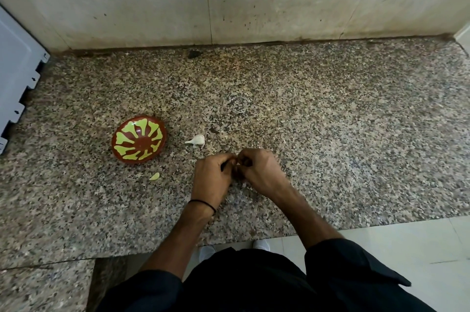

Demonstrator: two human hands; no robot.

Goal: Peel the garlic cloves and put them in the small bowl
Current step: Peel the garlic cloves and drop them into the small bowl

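Speckled granite worktop (pixel 330 120) up front, left hand (pixel 212 179) and right hand (pixel 262 171) meet with fingers curled tight on a mostly hidden garlic clove (pixel 238 164), apparently mid-peel, and next it needs carrying left to the small bowl (pixel 119 131).

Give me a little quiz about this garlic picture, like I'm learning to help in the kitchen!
1. True or false: peeled cloves already lie in the small bowl.
2. The white garlic clove on the counter lies: A) inside the bowl, B) to the right of the bowl, C) on the floor.
3. Fill in: the left hand and the right hand pinch a small whitish piece ____ them.

Key: 1 false; 2 B; 3 between.
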